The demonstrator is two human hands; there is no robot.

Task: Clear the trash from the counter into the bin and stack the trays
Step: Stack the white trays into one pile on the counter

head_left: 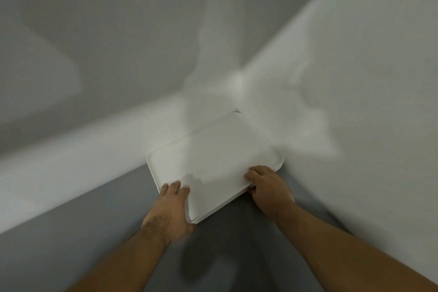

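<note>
Head view: left hand (pixel 174 206) and right hand (pixel 269 186) gripping white tray (pixel 213 156).

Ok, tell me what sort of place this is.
Hard to say: probably a plain indoor corner, perhaps a kitchen or canteen counter. A white tray held by the left hand and right hand sits where two pale surfaces meet above a grey floor.

two bare forearms enter from the bottom edge, with no sleeves, watch, bracelet or gloves on them. the left hand (pixel 171 206) and the right hand (pixel 269 188) are bare too, and no rings show on the fingers (pixel 176 186). fine hair shows on the left wrist. motion blur softens the outlines.
</note>
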